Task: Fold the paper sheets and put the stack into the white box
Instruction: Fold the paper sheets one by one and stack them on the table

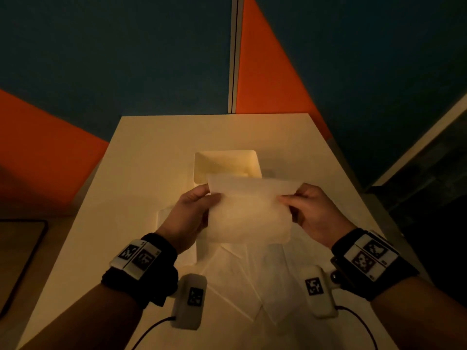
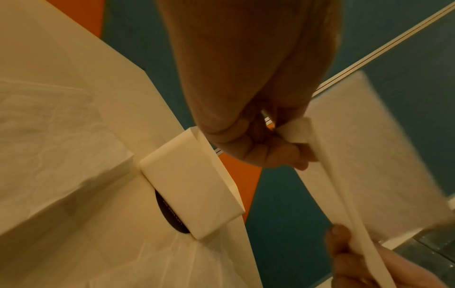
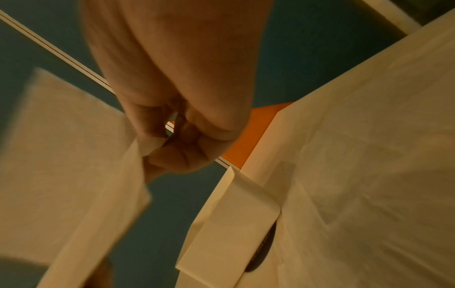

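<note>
A thin white paper sheet [image 1: 249, 213] hangs above the table, bent over on itself, its far edges brought together. My left hand [image 1: 199, 198] pinches its left edge and my right hand [image 1: 290, 200] pinches its right edge. In the left wrist view the left hand [image 2: 293, 144] grips a corner of the sheet [image 2: 369, 155]. In the right wrist view the right hand [image 3: 152, 148] pinches the sheet [image 3: 68, 155]. The white box [image 1: 227, 162] stands open just beyond the held sheet, partly hidden by it. More paper sheets [image 1: 242, 274] lie flat on the table under my hands.
The white table [image 1: 141, 157] ends at a blue and orange partition wall [image 1: 126, 59]. A dark-edged flat object [image 1: 20, 253] lies off the table's left side. Cables run from my wrist cameras over the near table edge.
</note>
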